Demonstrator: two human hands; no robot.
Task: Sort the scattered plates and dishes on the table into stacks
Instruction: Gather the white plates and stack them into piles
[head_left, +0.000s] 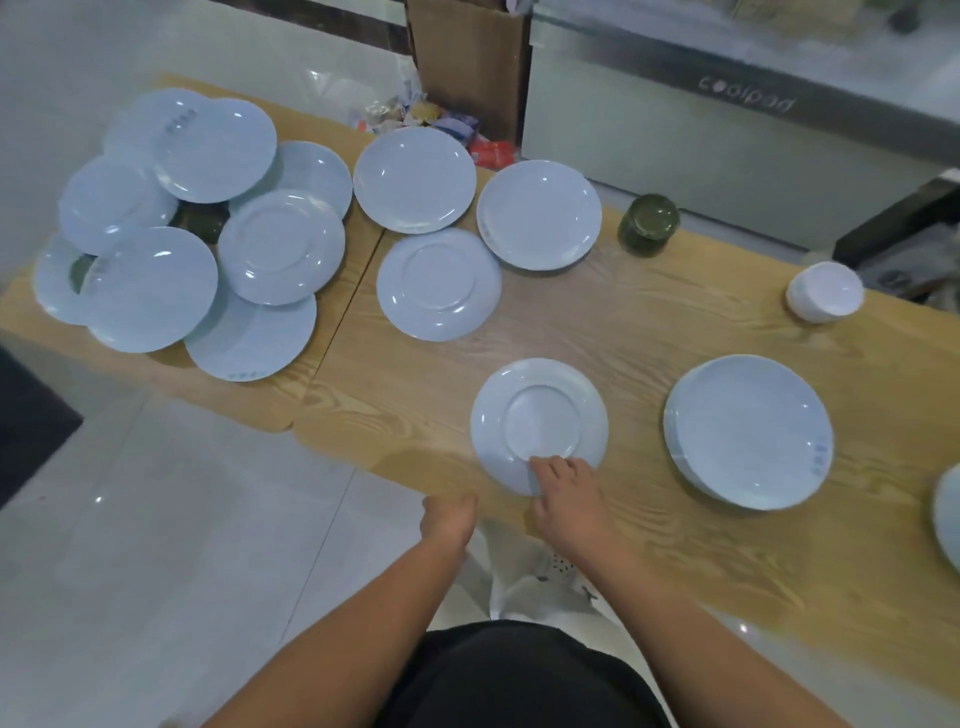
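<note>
Right hand (563, 486) touches an upturned plate (539, 415) beside a stack (748, 431).

Floor: pale glossy tiled floor (171, 519) with light glints | Furniture: light wood-grain tables (649, 332) butted together | Behind: brown cardboard box (467, 57), grey "coolpad" display counter (727, 130)

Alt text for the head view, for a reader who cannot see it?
The right hand touches the near rim of an upside-down plate on a wooden table; the left hand hovers at the edge. A plate stack sits right, scattered plates left.
</note>
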